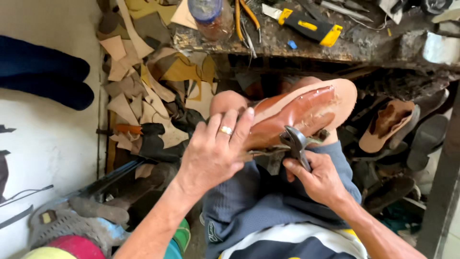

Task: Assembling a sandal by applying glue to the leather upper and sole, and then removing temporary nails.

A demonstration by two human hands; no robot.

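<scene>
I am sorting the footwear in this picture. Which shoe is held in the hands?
The tan leather shoe on the lap, gripped by the left hand; the dark sandals lie untouched at the right.

Shoe (297, 112) heel end: hidden beneath the left hand (213, 153).
Pincers (294, 144) handles: concealed inside the right hand (318, 180).
Jar (211, 17) above the grip: top cut off by frame edge.
Under-bench recess: too dark to tell.

One shoe (292, 115), one pincers (294, 144), two hands (213, 153).
</scene>
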